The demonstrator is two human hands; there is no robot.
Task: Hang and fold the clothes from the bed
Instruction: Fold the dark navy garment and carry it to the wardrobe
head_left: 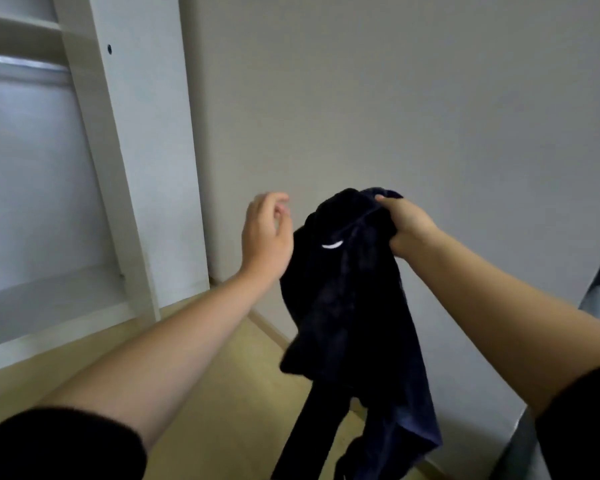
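Our right hand (407,225) grips the dark garment (347,306), hanging straight down; our left hand (267,233), loosely open, hovers just left.

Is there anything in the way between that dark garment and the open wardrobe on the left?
Nothing solid that I can see. The garment hangs from the right hand; only the left hand is between it and the wardrobe.

dark navy garment (354,306), bunched, hanging

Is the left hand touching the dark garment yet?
Cannot tell. In the head view the left hand overlaps the edge of the dark garment, but blur and one view hide any gap.
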